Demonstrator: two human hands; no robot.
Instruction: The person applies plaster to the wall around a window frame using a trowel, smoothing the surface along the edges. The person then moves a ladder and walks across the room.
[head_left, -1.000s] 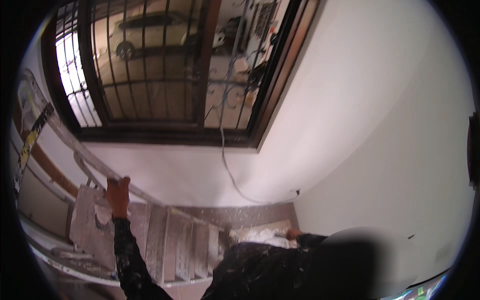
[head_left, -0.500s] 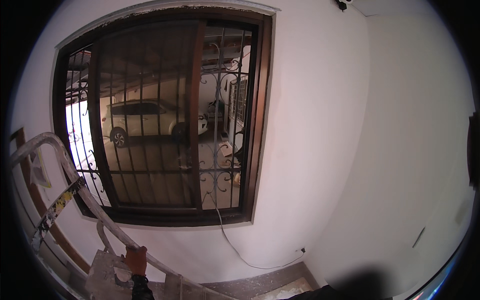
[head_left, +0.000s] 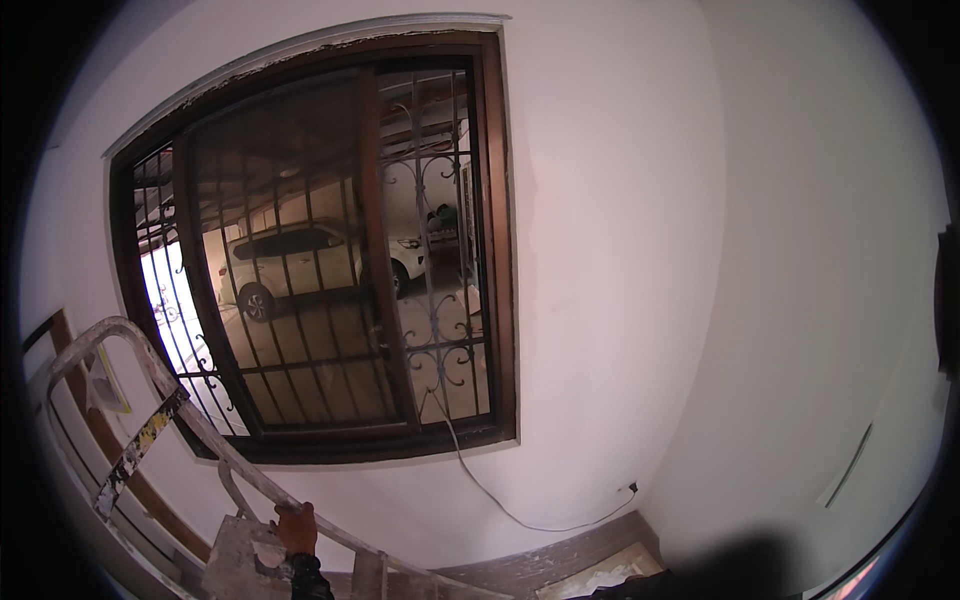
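Observation:
My left hand (head_left: pixel 295 528) is wrapped round the side rail of a paint-spattered metal stepladder (head_left: pixel 215 437), below its curved top. A dark sleeve (head_left: pixel 310 580) covers the wrist. Right beneath that hand is a worn, pale-stained flat piece (head_left: pixel 232 565) of the ladder, perhaps a step or platform. A brace with peeling yellow and black marking (head_left: pixel 140 447) crosses between the rails. My right hand does not show; a blurred dark shape (head_left: pixel 735 570) fills part of the lower right, and I cannot make out what it is.
Ahead is a brown-framed sliding window (head_left: pixel 505 330) with iron bars; a light-coloured car (head_left: pixel 290 262) stands beyond it. A grey cable (head_left: pixel 480 490) runs from the window to a wall outlet (head_left: pixel 632 488). White walls (head_left: pixel 620 250) meet at the right. Behind the ladder is a wooden frame (head_left: pixel 135 465).
The view has shifted, so the ladder and my left hand appear lower and farther right, with the window tilted more. My left hand keeps its hold on the rail.

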